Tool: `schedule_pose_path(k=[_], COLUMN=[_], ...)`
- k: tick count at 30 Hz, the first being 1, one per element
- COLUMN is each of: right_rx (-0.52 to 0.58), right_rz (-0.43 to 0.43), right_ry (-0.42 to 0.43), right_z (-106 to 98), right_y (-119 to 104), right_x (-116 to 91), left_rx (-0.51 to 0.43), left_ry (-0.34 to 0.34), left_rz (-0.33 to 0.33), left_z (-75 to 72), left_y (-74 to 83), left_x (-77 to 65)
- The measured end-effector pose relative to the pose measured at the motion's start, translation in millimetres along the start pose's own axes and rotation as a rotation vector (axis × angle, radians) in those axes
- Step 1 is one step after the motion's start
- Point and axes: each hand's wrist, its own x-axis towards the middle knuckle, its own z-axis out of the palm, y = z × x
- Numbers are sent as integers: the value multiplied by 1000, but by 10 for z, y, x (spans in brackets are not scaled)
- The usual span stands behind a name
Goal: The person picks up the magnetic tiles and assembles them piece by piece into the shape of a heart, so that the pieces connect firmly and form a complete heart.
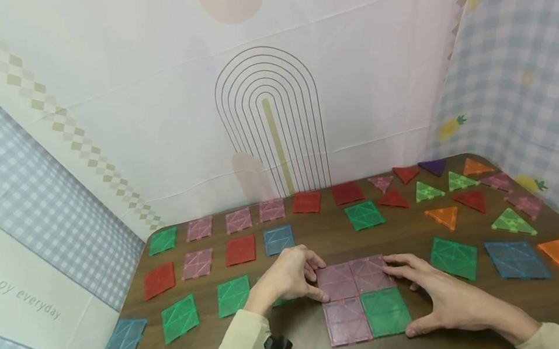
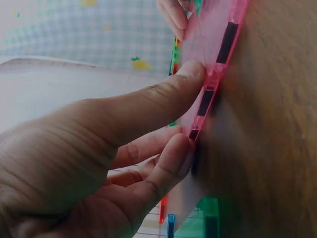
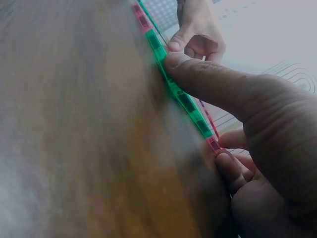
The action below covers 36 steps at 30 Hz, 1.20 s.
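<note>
Both the left hand (image 1: 287,276) and the right hand (image 1: 449,296) hold the block (image 1: 362,299) by its opposite sides, thumbs and fingertips on the edges. It sits between them over the near part of the table (image 1: 319,237): three pink tiles (image 1: 336,282), one green tile (image 1: 386,312) nearest right. Loose squares (image 1: 240,250) spread leftward; triangles (image 1: 443,218) lie far right, before a cloth (image 1: 377,67).

From above, head view faces twelve o'clock; close-up wrist views, left towards one, right towards eleven, share the joined tiles (image 1: 363,298).
</note>
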Motion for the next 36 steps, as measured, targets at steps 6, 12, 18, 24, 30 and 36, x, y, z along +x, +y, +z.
schedule_pose_path(k=[6, 12, 18, 24, 30, 36], right_rx=[2, -104, -219, -275, -270, -300], right_rz=[-7, 4, 183, 251, 236, 209], right_ry=[12, 287, 378, 240, 194, 260], right_z=[-11, -325, -712, -786, -768, -760], right_y=[-4, 115, 387, 558, 562, 516], right_x=[-4, -105, -320, -417, -418, -377], left_rx=[23, 52, 41, 44, 49, 32], left_ry=[-19, -18, -42, -48, -48, -43], left_rz=[-20, -16, -19, -13, -3, -6], left_z=[18, 25, 40, 54, 59, 52], left_y=[48, 65, 75, 77, 57, 69], left_x=[-21, -22, -11, -4, -13, -17])
